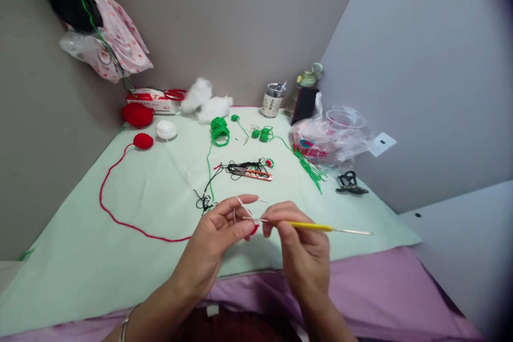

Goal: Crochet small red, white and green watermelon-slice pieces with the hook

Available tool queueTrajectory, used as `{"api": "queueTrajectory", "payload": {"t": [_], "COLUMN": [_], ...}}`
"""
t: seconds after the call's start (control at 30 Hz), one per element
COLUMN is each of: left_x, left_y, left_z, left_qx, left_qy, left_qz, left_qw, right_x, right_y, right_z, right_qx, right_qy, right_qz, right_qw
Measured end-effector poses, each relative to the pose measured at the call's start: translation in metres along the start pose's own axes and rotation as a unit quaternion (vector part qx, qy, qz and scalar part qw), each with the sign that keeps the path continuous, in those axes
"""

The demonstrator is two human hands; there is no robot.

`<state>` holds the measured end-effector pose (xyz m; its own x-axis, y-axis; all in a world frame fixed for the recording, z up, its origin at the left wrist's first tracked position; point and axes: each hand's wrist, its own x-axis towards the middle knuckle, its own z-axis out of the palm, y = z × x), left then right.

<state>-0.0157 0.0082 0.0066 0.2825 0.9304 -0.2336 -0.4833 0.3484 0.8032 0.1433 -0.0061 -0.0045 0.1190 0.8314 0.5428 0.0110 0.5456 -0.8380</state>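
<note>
Head view, left to right. Thin red yarn strand (146, 234) is looped over the pale green cloth-covered bench (100, 272), from a small round red yarn ball (143, 141) to the left grip (220, 232); no snag seen. Round white yarn ball (166, 130) is parked just right of the red one. Left grip: closed in a pinch on the small red crocheted piece (254, 230), which is held up over the bench's near part; thin white yarn strand (243, 204) is carried by the raised index finger. Right grip (302, 243): closed round the yellow-handled double-ended metal hook (310, 226), slim tip pointed left, at the white strand. Whether a loop is caught can't be told. Advice: strand should be tensioned lightly and evenly, piece pinched close to the working stitch, hook rolled slightly so yarn isn't split.
</note>
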Motion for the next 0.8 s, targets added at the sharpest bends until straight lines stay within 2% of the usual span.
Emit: {"api": "queueTrajectory", "payload": {"t": [0.07,0.17,0.3,0.43,0.53,0.67,0.8], "left_x": [-0.002,-0.004,-0.005,-0.006,-0.007,-0.006,-0.005], "left_y": [-0.002,-0.002,0.0,0.003,0.004,0.004,0.004], "left_z": [0.001,0.001,0.0,-0.003,-0.004,-0.004,-0.003], "left_qx": [0.037,0.053,0.063,0.079,0.092,0.113,0.126], "left_qy": [-0.013,-0.008,0.005,-0.008,-0.005,-0.001,0.005], "left_qz": [0.016,0.018,0.026,0.038,0.044,0.056,0.061], "left_qw": [0.999,0.998,0.998,0.996,0.995,0.992,0.99], "right_x": [0.0,-0.002,-0.001,0.001,-0.001,-0.008,-0.013], "right_y": [0.001,0.005,0.01,0.008,0.003,-0.003,-0.003], "right_z": [0.001,0.0,-0.002,-0.003,-0.004,-0.007,-0.009], "right_qx": [0.007,0.018,0.103,0.117,0.068,-0.036,-0.09], "right_qy": [-0.014,0.002,0.001,-0.005,-0.018,-0.039,-0.065], "right_qz": [0.007,0.042,0.099,0.099,0.073,-0.021,-0.094], "right_qw": [1.0,0.999,0.99,0.988,0.995,0.998,0.989]}}
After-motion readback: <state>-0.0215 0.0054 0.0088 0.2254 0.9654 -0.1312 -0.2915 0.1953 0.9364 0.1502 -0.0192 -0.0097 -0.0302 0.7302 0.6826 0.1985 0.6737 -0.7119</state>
